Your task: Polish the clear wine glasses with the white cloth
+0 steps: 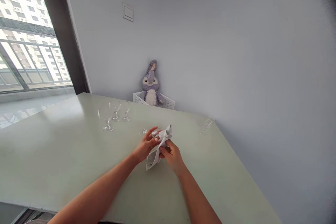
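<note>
My left hand (146,147) is wrapped round a clear stemmed glass (155,134). The glass is tilted on its side above the table, its foot pointing left. A light grey cloth (154,157) is bunched against the rim end of the glass and hangs down toward me. My right hand (170,154) pinches this cloth between thumb and fingers, close beside the left hand. Part of the glass's bowl is hidden by the cloth and fingers.
Three stemmed glasses (107,125) stand at the left on the pale green table (78,161). Another glass (209,122) is near the right edge, looking tilted. Behind the table, a purple plush toy (151,89) sits in a white perforated basket (168,103) against the wall.
</note>
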### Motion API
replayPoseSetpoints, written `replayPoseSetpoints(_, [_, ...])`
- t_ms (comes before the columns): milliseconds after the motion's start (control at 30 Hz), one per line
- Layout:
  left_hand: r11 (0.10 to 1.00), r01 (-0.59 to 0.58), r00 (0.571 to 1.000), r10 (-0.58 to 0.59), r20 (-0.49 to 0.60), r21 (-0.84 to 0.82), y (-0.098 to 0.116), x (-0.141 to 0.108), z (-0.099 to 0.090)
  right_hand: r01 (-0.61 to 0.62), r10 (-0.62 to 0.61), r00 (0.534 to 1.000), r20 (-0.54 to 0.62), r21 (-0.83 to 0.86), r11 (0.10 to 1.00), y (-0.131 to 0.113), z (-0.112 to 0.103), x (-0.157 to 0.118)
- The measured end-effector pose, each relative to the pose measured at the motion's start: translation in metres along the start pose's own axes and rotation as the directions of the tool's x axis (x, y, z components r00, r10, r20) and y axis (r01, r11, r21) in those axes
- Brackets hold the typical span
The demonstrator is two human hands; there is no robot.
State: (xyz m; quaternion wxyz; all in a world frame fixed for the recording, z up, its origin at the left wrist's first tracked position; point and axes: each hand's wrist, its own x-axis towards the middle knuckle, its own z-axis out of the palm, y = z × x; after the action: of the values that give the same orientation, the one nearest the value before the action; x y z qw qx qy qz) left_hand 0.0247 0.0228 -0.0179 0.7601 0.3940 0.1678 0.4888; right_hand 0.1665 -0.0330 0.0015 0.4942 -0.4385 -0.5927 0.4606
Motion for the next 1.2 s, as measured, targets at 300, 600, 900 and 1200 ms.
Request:
replayPoseSetpoints(300, [0.901, 0.082, 0.991, -0.119, 0.059, 0.426, -0.004, -0.002, 0.001, -0.089, 0.091, 0.996, 0.012, -0.101, 0.991, 0.009, -0.002, 0.005])
replayPoseSetpoints(600, [-0.453, -0.398, 0.796, 0.262, 0.545, 0.798, 0.024, -0.004, 0.020, -0.243, 0.241, 0.970, 0.033, 0.149, 0.958, -0.022, -0.045, -0.005])
replayPoseSetpoints(900, [-0.185, -0.443, 0.896, -0.059, 0.440, 0.877, 0.017, -0.018, 0.060, -0.299, 0.288, 0.935, 0.206, 0.025, 0.954, -0.047, -0.061, -0.058])
replayPoseSetpoints(1200, [0.593, 0.097, 0.698, -0.613, 0.371, 0.799, 0.007, -0.066, 0.053, 0.035, 0.129, 0.819, 0.559, -0.273, 0.961, -0.085, -0.069, -0.086])
